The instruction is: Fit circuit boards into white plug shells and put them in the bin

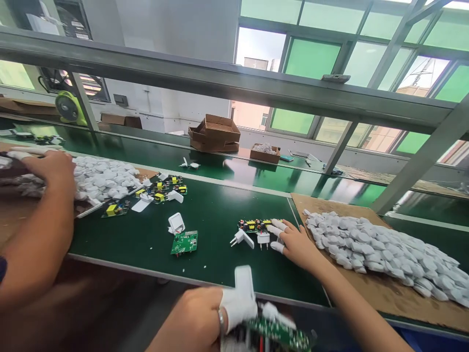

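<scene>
At the bottom centre my left hand (201, 313), wearing white finger covers and a ring, is closed on a white plug housing (244, 281). A green circuit board (282, 333) hangs at its fingers, with a red wire below; motion blurs this part. My right hand (289, 239), also in white finger covers, reaches over the table with fingers apart. Its fingertips are at the right end of circuit boards with yellow parts (251, 225), beside a white two-pin plug (263, 238); whether they touch is unclear. Another white plug (242, 238) lies just left.
A co-worker's hand (51, 166) is at the far left, by a heap of white housings (104, 178). A circuit board (185, 242) and several yellow-part boards (160, 186) lie between us. More white pieces (377, 247) cover cardboard at right. A metal beam (220, 80) crosses above.
</scene>
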A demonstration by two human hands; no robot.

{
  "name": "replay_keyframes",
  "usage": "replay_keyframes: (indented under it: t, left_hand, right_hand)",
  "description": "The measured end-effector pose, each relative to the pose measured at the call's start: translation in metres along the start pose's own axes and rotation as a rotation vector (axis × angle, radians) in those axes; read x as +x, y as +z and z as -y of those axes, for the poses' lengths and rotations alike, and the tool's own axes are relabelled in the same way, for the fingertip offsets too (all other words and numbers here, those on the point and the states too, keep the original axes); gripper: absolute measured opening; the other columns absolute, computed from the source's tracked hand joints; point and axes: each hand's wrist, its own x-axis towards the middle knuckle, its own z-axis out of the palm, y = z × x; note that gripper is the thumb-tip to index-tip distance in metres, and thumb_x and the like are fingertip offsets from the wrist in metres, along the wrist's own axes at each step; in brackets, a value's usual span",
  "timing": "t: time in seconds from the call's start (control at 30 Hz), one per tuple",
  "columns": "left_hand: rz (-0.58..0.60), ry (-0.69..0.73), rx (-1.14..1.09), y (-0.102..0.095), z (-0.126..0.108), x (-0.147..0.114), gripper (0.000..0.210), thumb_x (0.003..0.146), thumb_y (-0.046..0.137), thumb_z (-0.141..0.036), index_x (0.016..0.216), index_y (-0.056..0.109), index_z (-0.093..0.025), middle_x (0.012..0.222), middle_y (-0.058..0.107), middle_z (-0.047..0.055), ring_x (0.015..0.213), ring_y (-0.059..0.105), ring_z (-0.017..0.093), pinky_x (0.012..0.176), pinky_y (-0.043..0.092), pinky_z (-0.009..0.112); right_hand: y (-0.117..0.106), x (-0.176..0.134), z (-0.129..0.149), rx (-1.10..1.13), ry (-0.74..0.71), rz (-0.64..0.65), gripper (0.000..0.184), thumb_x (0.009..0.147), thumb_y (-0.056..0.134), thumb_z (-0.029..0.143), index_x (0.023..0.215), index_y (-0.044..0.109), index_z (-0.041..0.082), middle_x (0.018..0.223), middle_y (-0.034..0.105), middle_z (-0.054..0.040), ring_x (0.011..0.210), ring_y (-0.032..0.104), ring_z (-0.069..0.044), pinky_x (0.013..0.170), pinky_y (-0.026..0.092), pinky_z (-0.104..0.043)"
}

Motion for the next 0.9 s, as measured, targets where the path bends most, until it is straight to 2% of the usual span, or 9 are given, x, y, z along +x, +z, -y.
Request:
replay_keyframes:
  t: [0.07,0.17,0.23,0.33,0.5,0.57,0.67,0.77,0.9]
  left_hand:
    - [-0.043,0.384,0.231,0.001,-0.012,0.019,0.02,0.062,0.058,-0.024,0.08,0.065,-0.025,0.083,0.066,0.002,0.085,0.057,0.02,0.075,0.045,0.03]
    - [-0.313,1.076,0.858,0.015,-0.005,0.051,0.024,0.071,0.044,-0.008,0.084,0.064,-0.015,0.079,0.066,0.01,0.081,0.058,0.022,0.071,0.047,0.036]
    - [-0.439,1.147,1.056,0.028,0.011,0.064,0.028,0.074,0.037,-0.005,0.074,0.064,-0.013,0.069,0.065,0.008,0.078,0.059,0.021,0.069,0.047,0.034]
    - [-0.449,1.029,1.097,0.042,0.035,0.066,0.031,0.078,0.035,-0.011,0.064,0.063,-0.017,0.064,0.064,0.004,0.079,0.058,0.018,0.071,0.044,0.033]
    - [-0.199,0.892,1.153,0.036,0.039,0.046,0.044,0.072,0.039,-0.053,0.091,0.059,-0.019,0.085,0.064,0.005,0.094,0.052,0.024,0.081,0.036,0.042]
    - [-0.315,0.82,1.162,0.026,0.034,0.042,0.042,0.077,0.035,-0.046,0.1,0.055,-0.018,0.095,0.062,0.007,0.093,0.052,0.023,0.083,0.035,0.043]
    - [-0.571,0.379,1.244,0.013,0.03,0.041,0.039,0.078,0.035,-0.03,0.102,0.054,-0.006,0.104,0.055,0.019,0.094,0.05,0.028,0.077,0.039,0.045]
    - [-0.511,-0.048,1.261,0.01,0.032,0.039,0.038,0.075,0.036,-0.024,0.1,0.055,-0.002,0.109,0.051,0.022,0.108,0.039,0.034,0.081,0.035,0.051]
    - [-0.437,-0.147,1.088,0.016,0.048,0.032,0.04,0.079,0.028,-0.027,0.095,0.057,-0.006,0.119,0.045,0.014,0.119,0.025,0.029,0.092,0.022,0.053]
  right_hand:
    - [0.004,0.001,-0.001,-0.034,0.032,-0.007,0.033,0.076,0.042,0.019,0.108,0.051,0.022,0.117,0.047,-0.0082,0.111,0.034,-0.028,0.078,0.036,-0.047]
    - [0.004,0.009,0.003,-0.08,0.095,-0.04,0.032,0.073,0.04,0.011,0.1,0.056,0.018,0.099,0.058,-0.0118,0.1,0.043,-0.028,0.07,0.039,-0.042]
    - [0.002,0.014,0.005,-0.094,0.123,-0.062,0.03,0.071,0.04,0.01,0.095,0.058,0.016,0.091,0.06,-0.0126,0.092,0.047,-0.028,0.068,0.038,-0.043]
    - [-0.005,0.014,0.006,-0.082,0.123,-0.079,0.028,0.069,0.045,0.013,0.094,0.058,0.016,0.091,0.06,-0.0115,0.09,0.048,-0.029,0.07,0.037,-0.044]
    - [-0.023,-0.017,0.008,-0.018,0.235,-0.175,0.033,0.078,0.036,0.014,0.108,0.05,0.014,0.102,0.056,-0.0114,0.097,0.047,-0.022,0.077,0.037,-0.034]
    - [-0.025,-0.038,0.014,0.036,0.364,-0.201,0.033,0.083,0.03,0.022,0.105,0.052,0.013,0.096,0.058,-0.0111,0.086,0.054,-0.021,0.068,0.042,-0.03]
    - [-0.009,-0.061,0.032,0.147,0.459,-0.173,0.034,0.081,0.033,0.033,0.094,0.059,0.014,0.089,0.061,-0.011,0.081,0.055,-0.026,0.066,0.043,-0.036]
    - [0.023,-0.065,0.055,0.287,0.387,-0.148,0.036,0.078,0.037,0.035,0.094,0.059,0.012,0.1,0.057,-0.0149,0.098,0.045,-0.032,0.079,0.034,-0.048]
    - [0.049,-0.058,0.079,0.697,0.436,-0.226,0.046,0.075,0.035,0.042,0.104,0.049,0.009,0.114,0.047,-0.0165,0.11,0.034,-0.032,0.09,0.02,-0.052]
